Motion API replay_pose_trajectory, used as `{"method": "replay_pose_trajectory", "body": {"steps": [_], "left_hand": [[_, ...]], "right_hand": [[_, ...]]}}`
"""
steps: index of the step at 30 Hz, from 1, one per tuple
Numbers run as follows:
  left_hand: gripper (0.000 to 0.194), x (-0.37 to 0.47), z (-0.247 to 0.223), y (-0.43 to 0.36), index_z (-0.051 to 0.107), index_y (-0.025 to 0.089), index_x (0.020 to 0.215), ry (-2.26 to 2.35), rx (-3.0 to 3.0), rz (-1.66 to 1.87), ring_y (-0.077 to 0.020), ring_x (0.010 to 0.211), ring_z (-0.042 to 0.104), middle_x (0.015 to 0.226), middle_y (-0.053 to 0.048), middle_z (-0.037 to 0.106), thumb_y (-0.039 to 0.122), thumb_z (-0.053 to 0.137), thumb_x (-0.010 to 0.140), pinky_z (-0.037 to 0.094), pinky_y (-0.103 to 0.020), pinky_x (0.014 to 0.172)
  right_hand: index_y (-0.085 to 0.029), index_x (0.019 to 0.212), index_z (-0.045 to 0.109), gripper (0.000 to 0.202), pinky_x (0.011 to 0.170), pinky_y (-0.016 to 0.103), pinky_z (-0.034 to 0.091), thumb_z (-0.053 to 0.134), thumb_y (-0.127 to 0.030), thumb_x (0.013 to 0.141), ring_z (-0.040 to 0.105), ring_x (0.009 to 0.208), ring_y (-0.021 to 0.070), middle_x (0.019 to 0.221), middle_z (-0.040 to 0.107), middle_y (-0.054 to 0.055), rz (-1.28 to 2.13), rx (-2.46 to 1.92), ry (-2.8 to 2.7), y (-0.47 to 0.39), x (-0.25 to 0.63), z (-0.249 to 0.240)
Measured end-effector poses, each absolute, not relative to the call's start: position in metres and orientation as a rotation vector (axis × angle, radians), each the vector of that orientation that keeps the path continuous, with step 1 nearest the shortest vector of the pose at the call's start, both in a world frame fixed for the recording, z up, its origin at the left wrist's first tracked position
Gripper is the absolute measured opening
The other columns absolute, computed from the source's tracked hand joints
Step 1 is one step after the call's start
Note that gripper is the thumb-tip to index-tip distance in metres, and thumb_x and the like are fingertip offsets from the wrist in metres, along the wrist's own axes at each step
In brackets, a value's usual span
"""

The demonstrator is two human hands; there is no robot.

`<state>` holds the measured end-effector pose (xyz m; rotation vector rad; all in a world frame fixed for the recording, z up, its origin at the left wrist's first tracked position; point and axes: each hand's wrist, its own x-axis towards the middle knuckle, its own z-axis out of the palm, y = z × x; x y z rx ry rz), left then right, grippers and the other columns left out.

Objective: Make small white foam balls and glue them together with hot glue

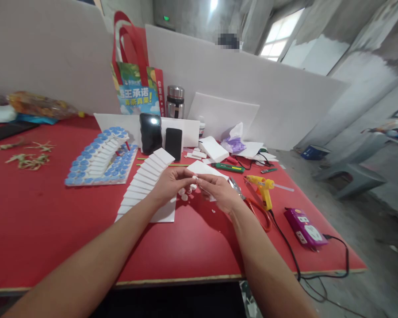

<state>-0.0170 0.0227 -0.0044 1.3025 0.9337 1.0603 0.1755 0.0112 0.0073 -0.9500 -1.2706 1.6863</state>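
Observation:
My left hand (173, 183) and my right hand (215, 189) meet above the red table, both closed in a pinch on a small white piece (195, 178) between their fingertips. Several small white pieces (185, 197) lie just below the fingers. Beside my left hand, white strips form a curved stair shape (141, 181) on a white board (166, 214). To its left stands a similar white stair model (101, 159) edged with blue round pieces. Red-handled scissors (260, 214) lie close to my right wrist.
A yellow glue gun (263, 187) and purple power strip (305, 227), with black cords, are on the right. Behind the hands are two phones (151, 132), a green cutter (228, 167), tissues (234, 141), a steel flask (175, 102) and a bag (135, 90). Dried twigs (28, 160) lie left.

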Motion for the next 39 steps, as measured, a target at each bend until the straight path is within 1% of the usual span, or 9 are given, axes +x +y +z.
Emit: {"method": "replay_pose_trajectory", "body": {"steps": [2, 5, 13, 19, 23, 28, 32, 35, 39], "left_hand": [[0.037, -0.017, -0.004, 0.023, 0.07, 0.014, 0.092, 0.928, 1.263, 1.063, -0.0205, 0.05, 0.071, 0.067, -0.006, 0.075, 0.042, 0.087, 0.074, 0.054, -0.028, 0.043], [0.038, -0.018, -0.004, 0.022, 0.07, 0.013, 0.092, 0.928, 1.243, 1.074, -0.0176, 0.044, 0.067, 0.066, -0.005, 0.074, 0.042, 0.088, 0.074, 0.05, -0.025, 0.04], [0.039, -0.014, -0.004, 0.022, 0.072, 0.013, 0.087, 0.913, 1.194, 1.112, -0.0169, 0.052, 0.069, 0.065, -0.005, 0.074, 0.04, 0.093, 0.069, 0.053, -0.023, 0.042], [0.038, -0.013, -0.007, 0.02, 0.072, 0.014, 0.084, 0.937, 1.164, 1.146, -0.0164, 0.048, 0.067, 0.061, -0.004, 0.071, 0.039, 0.095, 0.067, 0.053, -0.024, 0.041], [0.037, -0.016, -0.003, 0.019, 0.071, 0.013, 0.079, 0.889, 1.208, 1.125, -0.0173, 0.052, 0.069, 0.065, -0.007, 0.074, 0.039, 0.096, 0.066, 0.055, -0.025, 0.041], [0.038, -0.018, 0.0, 0.02, 0.073, 0.012, 0.075, 0.862, 1.222, 1.117, -0.0173, 0.053, 0.068, 0.063, -0.007, 0.073, 0.037, 0.098, 0.063, 0.058, -0.027, 0.043], [0.04, -0.015, -0.001, 0.019, 0.08, 0.011, 0.089, 0.898, 1.167, 1.118, -0.017, 0.053, 0.067, 0.063, -0.006, 0.073, 0.036, 0.098, 0.063, 0.056, -0.025, 0.041], [0.04, -0.012, -0.001, 0.016, 0.083, 0.011, 0.092, 0.949, 1.123, 1.114, -0.0161, 0.054, 0.066, 0.064, -0.006, 0.073, 0.037, 0.096, 0.065, 0.054, -0.025, 0.042], [0.035, -0.01, -0.001, 0.015, 0.083, 0.014, 0.091, 0.975, 1.173, 1.097, -0.0144, 0.055, 0.067, 0.067, -0.005, 0.073, 0.044, 0.09, 0.075, 0.053, -0.022, 0.044]], "right_hand": [[-0.016, 0.112, 0.077, 0.043, 0.052, 0.025, 0.032, 0.081, -0.049, 0.085, 0.043, 0.055, 0.0086, 0.066, 0.057, -0.005, 1.469, -1.046, -1.414, 0.011, 0.174, 0.005], [-0.017, 0.103, 0.076, 0.035, 0.055, 0.027, 0.036, 0.074, -0.049, 0.087, 0.049, 0.058, 0.0107, 0.073, 0.063, -0.002, 1.215, -1.157, -1.553, 0.01, 0.172, 0.006], [-0.019, 0.083, 0.072, 0.029, 0.061, 0.029, 0.04, 0.065, -0.046, 0.091, 0.055, 0.063, 0.0156, 0.069, 0.067, 0.0, 0.848, -1.249, -1.671, 0.009, 0.167, 0.002], [-0.022, 0.081, 0.069, 0.023, 0.069, 0.032, 0.043, 0.057, -0.034, 0.096, 0.062, 0.07, 0.0186, 0.077, 0.072, 0.004, 0.454, -1.177, -1.879, 0.004, 0.166, -0.001], [-0.023, 0.092, 0.073, 0.02, 0.075, 0.033, 0.047, 0.058, -0.034, 0.1, 0.067, 0.078, 0.0204, 0.086, 0.076, 0.005, 0.532, -1.056, -1.953, 0.001, 0.172, 0.006], [-0.023, 0.092, 0.075, 0.02, 0.076, 0.032, 0.048, 0.062, -0.034, 0.101, 0.068, 0.08, 0.0198, 0.087, 0.077, 0.004, 0.645, -0.992, -1.919, 0.003, 0.177, 0.007], [-0.022, 0.091, 0.075, 0.018, 0.074, 0.03, 0.047, 0.063, -0.032, 0.1, 0.067, 0.078, 0.0184, 0.085, 0.076, 0.003, 0.657, -0.973, -1.88, 0.004, 0.177, 0.004], [-0.022, 0.088, 0.074, 0.019, 0.07, 0.03, 0.046, 0.063, -0.033, 0.099, 0.064, 0.072, 0.0175, 0.081, 0.074, 0.003, 0.638, -1.02, -1.84, 0.004, 0.174, 0.002], [-0.022, 0.085, 0.071, 0.023, 0.065, 0.03, 0.044, 0.062, -0.039, 0.099, 0.061, 0.067, 0.0174, 0.076, 0.073, 0.002, 0.674, -1.131, -1.776, 0.005, 0.171, 0.001]]}}
